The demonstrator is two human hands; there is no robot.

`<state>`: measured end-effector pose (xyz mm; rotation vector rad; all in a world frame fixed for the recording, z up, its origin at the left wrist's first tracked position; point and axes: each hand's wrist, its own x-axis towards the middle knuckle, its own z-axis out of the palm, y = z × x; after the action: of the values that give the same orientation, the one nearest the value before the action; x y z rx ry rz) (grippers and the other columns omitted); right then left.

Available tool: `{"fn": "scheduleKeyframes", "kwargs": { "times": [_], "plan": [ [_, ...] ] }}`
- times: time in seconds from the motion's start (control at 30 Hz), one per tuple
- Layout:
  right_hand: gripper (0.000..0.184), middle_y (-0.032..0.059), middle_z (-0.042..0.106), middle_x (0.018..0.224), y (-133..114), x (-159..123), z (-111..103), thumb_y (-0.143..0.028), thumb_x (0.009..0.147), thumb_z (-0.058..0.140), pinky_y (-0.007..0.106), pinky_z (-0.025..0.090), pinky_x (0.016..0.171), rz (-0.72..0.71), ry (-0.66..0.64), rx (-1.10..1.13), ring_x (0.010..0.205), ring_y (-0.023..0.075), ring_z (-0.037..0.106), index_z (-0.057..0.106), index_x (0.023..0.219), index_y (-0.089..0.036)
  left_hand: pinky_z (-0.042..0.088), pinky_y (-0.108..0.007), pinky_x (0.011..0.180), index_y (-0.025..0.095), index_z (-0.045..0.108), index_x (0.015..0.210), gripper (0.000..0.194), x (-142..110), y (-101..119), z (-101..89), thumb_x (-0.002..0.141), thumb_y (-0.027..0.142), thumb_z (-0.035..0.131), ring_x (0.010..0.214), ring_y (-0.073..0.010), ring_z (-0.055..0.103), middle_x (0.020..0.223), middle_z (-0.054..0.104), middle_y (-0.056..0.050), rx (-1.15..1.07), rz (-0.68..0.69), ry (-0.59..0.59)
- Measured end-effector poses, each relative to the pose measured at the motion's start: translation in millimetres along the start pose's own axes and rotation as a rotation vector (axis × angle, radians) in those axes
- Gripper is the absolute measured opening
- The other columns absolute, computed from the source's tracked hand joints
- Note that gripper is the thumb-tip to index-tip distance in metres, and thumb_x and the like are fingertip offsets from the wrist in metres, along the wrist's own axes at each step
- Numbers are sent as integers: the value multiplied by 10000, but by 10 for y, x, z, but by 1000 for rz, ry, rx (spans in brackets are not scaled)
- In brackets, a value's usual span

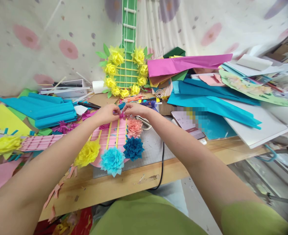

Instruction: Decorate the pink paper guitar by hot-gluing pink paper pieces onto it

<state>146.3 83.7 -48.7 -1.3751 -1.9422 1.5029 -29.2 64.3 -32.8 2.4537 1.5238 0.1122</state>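
A pink paper guitar (117,143) lies on a grey cutting mat (156,146), with yellow strips and pale strings across its body. Around its edge sit a yellow paper flower (88,154), a light blue one (113,161), a dark blue one (133,148) and a coral one (134,127). Over the guitar's far edge, my left hand (108,112) and my right hand (136,109) meet with fingers closed, pinching a small piece of magenta paper (121,115) between them. Its exact shape is partly hidden by the fingertips.
Behind stands a green paper guitar (128,78) ringed with yellow flowers. Folded blue paper (51,109) lies left; magenta paper (188,63) and more blue sheets (212,94) are heaped right. A phone (186,124) and a black cable (162,166) are near the wooden table's edge (124,187).
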Motion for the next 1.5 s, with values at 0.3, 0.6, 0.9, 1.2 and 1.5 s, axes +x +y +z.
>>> {"fn": "scheduleKeyframes", "kwargs": {
  "times": [0.3,0.6,0.9,1.2,1.5],
  "plan": [
    [36,-15,643,643,13,-12,-7,-102,788,605,167,326,488,-20,-7,-16,544,59,495,602,788,-138,464,-286,736,203,711,870,300,1,-22,11,715,359,506,889,-229,644,917,719,-52,16,5,6],
    [85,31,692,807,25,14,-11,-122,817,536,177,417,578,-22,68,-101,674,82,590,585,883,-143,466,-291,754,198,669,860,262,-17,19,29,696,327,511,908,-229,639,938,710,-44,-21,-30,7],
    [140,46,713,893,29,4,-12,-105,831,488,166,406,571,-51,112,-220,727,92,619,598,910,-140,464,-332,802,182,537,1009,371,-12,97,127,660,289,603,1000,-255,595,1048,637,-96,26,-43,27],
    [134,40,699,872,45,34,-2,-121,794,558,169,404,578,-65,174,-314,712,95,608,609,916,-141,454,-317,788,185,525,963,269,39,48,153,712,264,575,943,-230,600,1010,637,-76,-9,-16,73],
    [221,19,687,853,74,53,31,-93,728,616,180,415,603,-84,152,-310,726,104,614,594,943,-138,463,-330,789,185,523,964,270,10,73,127,707,259,566,940,-238,615,1003,649,-80,-41,-45,59]
  ]
}}
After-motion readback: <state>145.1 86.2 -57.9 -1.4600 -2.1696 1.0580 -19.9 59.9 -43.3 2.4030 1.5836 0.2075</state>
